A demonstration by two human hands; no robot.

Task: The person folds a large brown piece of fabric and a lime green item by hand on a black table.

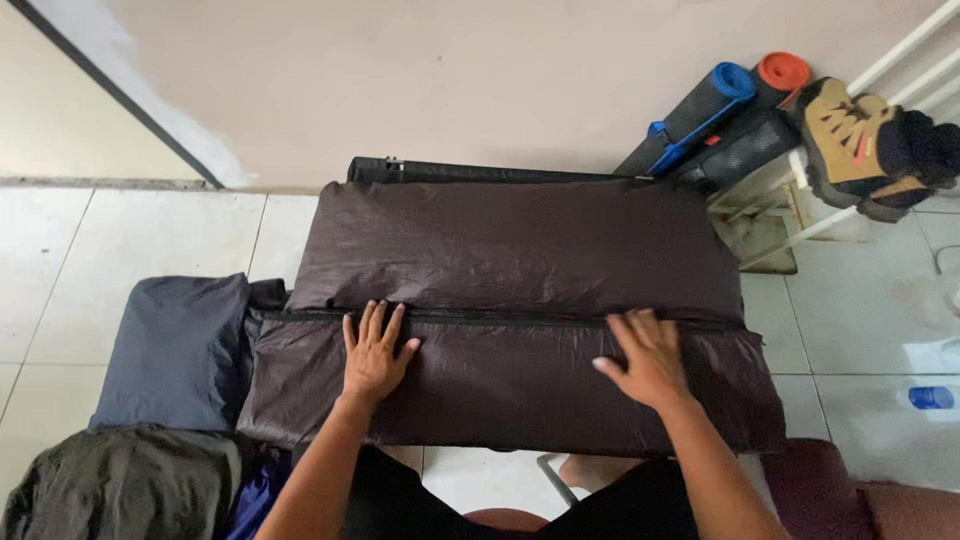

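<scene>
- Brown padded bag (520, 250) lies flat on the tiled floor (60, 270), its zipper (500, 318) shut, contents hidden.
- Left hand (375, 355) presses flat on it, fingers spread near the zipper.
- Right hand (650, 358) also rests flat, fingers open.
- Rolled mats (715, 115) lean behind.

The flat padded fabric mat (515, 300) in the middle is dark brown with a black zip line across it. The folded cloth bundle (175, 350) to its left is slate blue-grey. At far right, one rolled foam mat (700, 110) has a blue end, another rolled mat (782, 72) an orange end, beside a tan-and-black boot (850, 140)
</scene>
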